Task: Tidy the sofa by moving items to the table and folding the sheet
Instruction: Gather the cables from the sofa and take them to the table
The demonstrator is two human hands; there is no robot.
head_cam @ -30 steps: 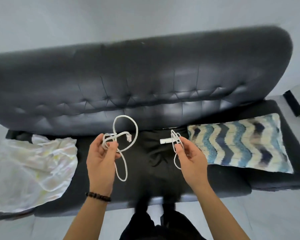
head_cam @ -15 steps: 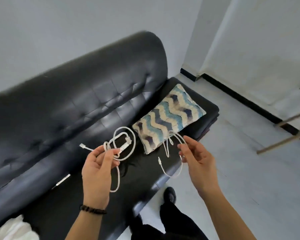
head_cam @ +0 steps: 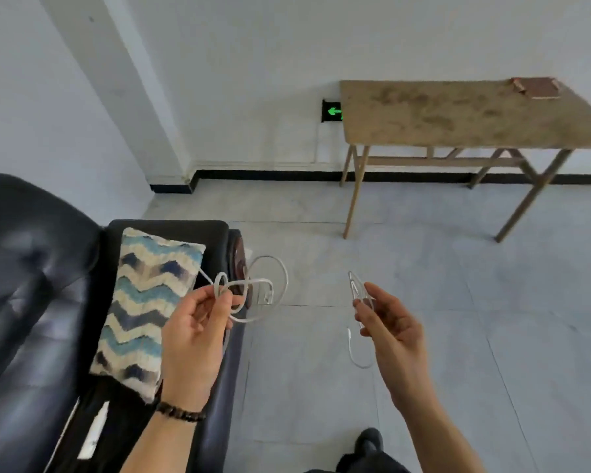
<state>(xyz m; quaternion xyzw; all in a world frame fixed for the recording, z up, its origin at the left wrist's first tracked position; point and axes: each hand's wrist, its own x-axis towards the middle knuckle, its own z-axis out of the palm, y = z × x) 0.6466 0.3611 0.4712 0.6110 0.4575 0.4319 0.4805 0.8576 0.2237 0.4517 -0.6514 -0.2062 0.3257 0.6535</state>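
Cables carried clear of sofa (head_cam: pixel 31 302), presumably bound for bench (head_cam: pixel 458 114) at upper right: left hand (head_cam: pixel 193 339) pinched around looped white cable (head_cam: pixel 253 291), right hand (head_cam: pixel 394 331) loosely closed on thinner cable (head_cam: pixel 357 295). Patterned cushion (head_cam: pixel 144 302) left on seat, lower left.

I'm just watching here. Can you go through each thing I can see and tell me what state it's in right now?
Left hand: shut on a looped white cable, held in the air.
Right hand: pinching a thinner white cable, its end dangling.
Patterned cushion: lying flat on the sofa seat.
Black sofa: cushion on it.
Wooden table: standing by the wall, a small brown object at its far corner.
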